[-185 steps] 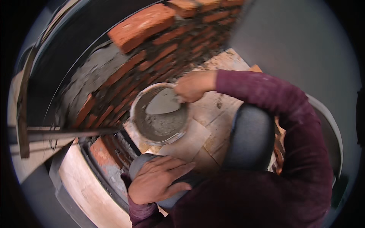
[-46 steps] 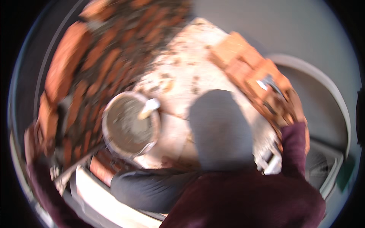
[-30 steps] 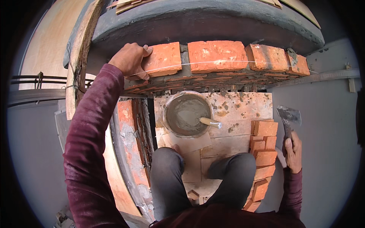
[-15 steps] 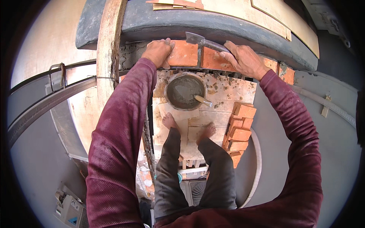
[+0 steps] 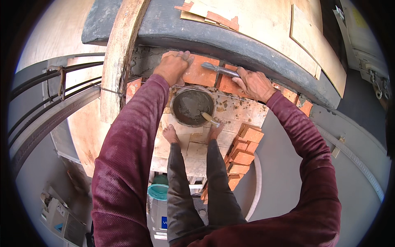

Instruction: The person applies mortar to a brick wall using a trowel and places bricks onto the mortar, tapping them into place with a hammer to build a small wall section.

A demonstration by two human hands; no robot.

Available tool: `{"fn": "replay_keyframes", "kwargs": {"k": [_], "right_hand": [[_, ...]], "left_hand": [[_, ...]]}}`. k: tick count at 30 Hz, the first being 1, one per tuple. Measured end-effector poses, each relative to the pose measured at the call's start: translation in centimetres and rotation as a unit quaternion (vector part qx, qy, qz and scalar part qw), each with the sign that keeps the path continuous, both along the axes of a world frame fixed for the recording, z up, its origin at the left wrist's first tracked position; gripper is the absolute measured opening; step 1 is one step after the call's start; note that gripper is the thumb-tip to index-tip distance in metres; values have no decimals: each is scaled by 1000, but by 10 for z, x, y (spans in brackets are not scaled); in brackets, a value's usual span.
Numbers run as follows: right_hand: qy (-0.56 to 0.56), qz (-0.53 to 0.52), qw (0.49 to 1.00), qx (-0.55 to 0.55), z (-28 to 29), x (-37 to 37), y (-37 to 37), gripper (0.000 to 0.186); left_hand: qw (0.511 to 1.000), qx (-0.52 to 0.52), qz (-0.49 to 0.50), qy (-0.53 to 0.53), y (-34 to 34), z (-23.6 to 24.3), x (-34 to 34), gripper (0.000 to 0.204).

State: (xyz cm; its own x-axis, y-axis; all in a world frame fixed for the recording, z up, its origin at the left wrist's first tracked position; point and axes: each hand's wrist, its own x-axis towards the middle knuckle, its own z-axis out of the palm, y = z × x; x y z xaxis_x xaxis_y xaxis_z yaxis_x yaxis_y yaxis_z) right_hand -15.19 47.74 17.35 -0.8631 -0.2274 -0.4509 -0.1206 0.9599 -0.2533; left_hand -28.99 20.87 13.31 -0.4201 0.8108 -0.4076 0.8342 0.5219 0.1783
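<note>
My left hand is closed over the left end of an orange brick in the course beneath a dark grey concrete beam. My right hand grips a metal tool with a long blade; its exact kind is unclear. The blade points left, lying over the gap between that brick and a second brick. My fingers hide part of both bricks. Just below the course is a round tub of wet grey mortar, with a wooden handle sticking out of it.
A thin string runs along the course. A rough wooden post stands at the left, beside dark cables. Stacked bricks line the right edge of the boards under my feet. Plywood sheets lie above the beam.
The view has shifted and tilted. The tool's blade has turned and tipped slightly downward over the bricks. My right foot has come closer to the mortar tub. My left hand stays on the brick.
</note>
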Motion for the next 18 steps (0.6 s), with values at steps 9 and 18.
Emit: {"fn": "replay_keyframes", "kwargs": {"k": [9,18], "right_hand": [[-56,-22,998,21,2,-18,-5,36],[-42,-23,998,50,1,-13,-7,36]], "left_hand": [[965,205,164,14,1,20,19,55],[348,354,786,-370,-3,-35,169,39]]}}
